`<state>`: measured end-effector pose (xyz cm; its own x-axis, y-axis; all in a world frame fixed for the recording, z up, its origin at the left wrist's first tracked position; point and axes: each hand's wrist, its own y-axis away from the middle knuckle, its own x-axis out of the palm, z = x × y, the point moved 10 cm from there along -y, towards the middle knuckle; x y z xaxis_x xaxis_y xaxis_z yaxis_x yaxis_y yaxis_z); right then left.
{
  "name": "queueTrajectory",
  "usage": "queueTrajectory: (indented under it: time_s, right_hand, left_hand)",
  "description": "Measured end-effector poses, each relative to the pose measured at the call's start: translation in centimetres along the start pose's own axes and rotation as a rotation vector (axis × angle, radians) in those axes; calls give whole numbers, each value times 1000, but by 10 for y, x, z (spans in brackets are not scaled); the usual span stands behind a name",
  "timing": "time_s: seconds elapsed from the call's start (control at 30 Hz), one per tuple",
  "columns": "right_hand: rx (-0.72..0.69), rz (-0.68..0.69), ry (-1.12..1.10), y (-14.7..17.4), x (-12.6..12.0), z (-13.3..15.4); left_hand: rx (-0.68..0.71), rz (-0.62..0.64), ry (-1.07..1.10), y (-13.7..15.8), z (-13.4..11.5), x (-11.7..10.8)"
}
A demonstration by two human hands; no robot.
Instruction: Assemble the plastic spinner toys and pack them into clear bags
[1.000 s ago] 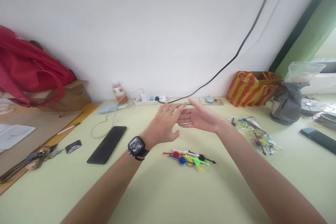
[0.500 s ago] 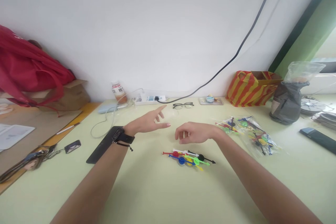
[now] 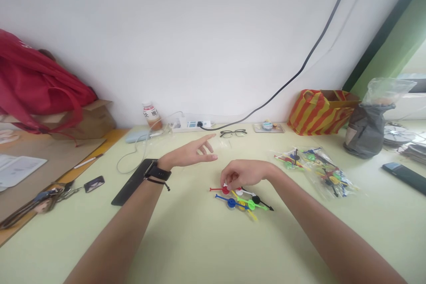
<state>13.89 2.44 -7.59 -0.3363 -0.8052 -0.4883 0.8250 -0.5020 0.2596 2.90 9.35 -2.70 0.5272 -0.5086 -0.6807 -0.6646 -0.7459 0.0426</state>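
Observation:
My right hand point(image 3: 244, 173) has its fingers closed in a pinch at the round hub of a red arrow spinner point(image 3: 218, 189), and they hide part of it. Below the hand lie several more plastic arrow spinners: a blue one point(image 3: 230, 203), a bright green one point(image 3: 252, 205), a black one point(image 3: 256, 199), plus a white and a yellow one, overlapping in a loose pile. My left hand point(image 3: 189, 152) hovers over the table to the left, fingers stretched apart and holding nothing. A black watch point(image 3: 152, 170) is on that wrist.
Clear bags of spinners point(image 3: 329, 175) lie to the right. Glasses point(image 3: 233, 133), a power strip point(image 3: 191, 126) and a bottle point(image 3: 152, 116) line the wall. A black flat device point(image 3: 131, 186) sits under my left forearm; a striped bag point(image 3: 319, 113) stands at back right.
My right hand has come down onto the spinner pile and closed on the red spinner, which has shifted slightly. My left hand stays about where it was.

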Motion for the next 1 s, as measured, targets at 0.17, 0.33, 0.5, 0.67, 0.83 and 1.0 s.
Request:
queueTrajectory:
  time_s: [0.17, 0.33, 0.5, 0.67, 0.83, 1.0]
  right_hand:
    - [22, -8, -85, 6, -13, -10]
    - [16, -84, -86, 21, -35, -10]
    - [-52, -123, -257, 43, -54, 1]
    - [-154, -361, -375, 79, -93, 4]
    - [-281, -681, -501, 117, -136, -1]
    - [-227, -848, -398, 119, -142, 4]
  left_hand:
    - [-62, 42, -26, 1, 1, 5]
    - [-103, 73, -9, 3, -1, 9]
    - [-100, 136, 40, 4, -9, 14]
    - [-22, 188, 164, 4, -20, 21]
    - [56, 254, 279, 4, -28, 28]
    - [75, 299, 361, 6, -37, 35]
